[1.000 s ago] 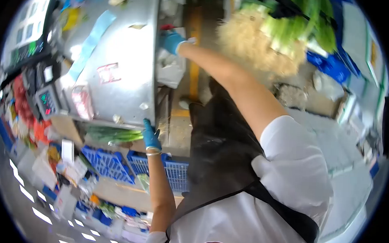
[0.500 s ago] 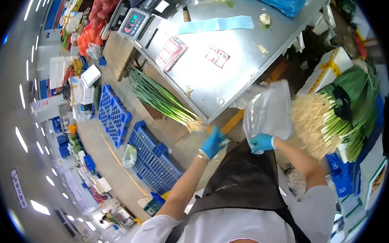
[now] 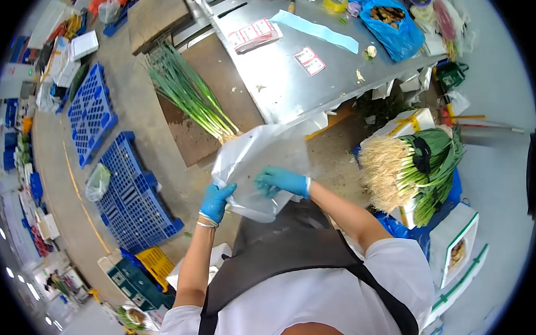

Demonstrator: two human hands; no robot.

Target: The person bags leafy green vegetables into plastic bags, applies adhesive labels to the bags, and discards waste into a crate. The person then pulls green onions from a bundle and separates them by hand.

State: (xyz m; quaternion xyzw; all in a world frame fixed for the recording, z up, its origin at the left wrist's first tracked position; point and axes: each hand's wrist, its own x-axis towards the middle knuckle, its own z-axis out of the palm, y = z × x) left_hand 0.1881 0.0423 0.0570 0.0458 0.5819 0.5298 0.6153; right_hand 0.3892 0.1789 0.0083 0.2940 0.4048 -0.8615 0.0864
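And here's the clear plastic bag [image 3: 254, 148], spread across the middle of the frame, just below the near corner of the metal table [image 3: 282, 91], its film catching the light. My left hand [image 3: 216, 201] has the lower left edge, gloved thumb and fingers closed around the film. My right hand [image 3: 283, 182] is up against the bag right of centre, fingers curled and close together, and whether they pinch a layer or merely press on it, I cannot tell. This one looks feather-light and limp, all crease and billow (no stiffness to lean on whatsoever), so I'd expect it to fold away from any push and answer only to a pull. Smooth film against smooth glove should be slippery too, I reckon; the best purchase is right at the edge, a bit of film gathered between thumb and fingers, one side to each hand. Thin stuff like this could stretch or split under a hard tug, so firm but gentle. Near its top left edge, on the brown board [image 3: 183, 132], the roots of the green onions [image 3: 191, 94] lie close by.
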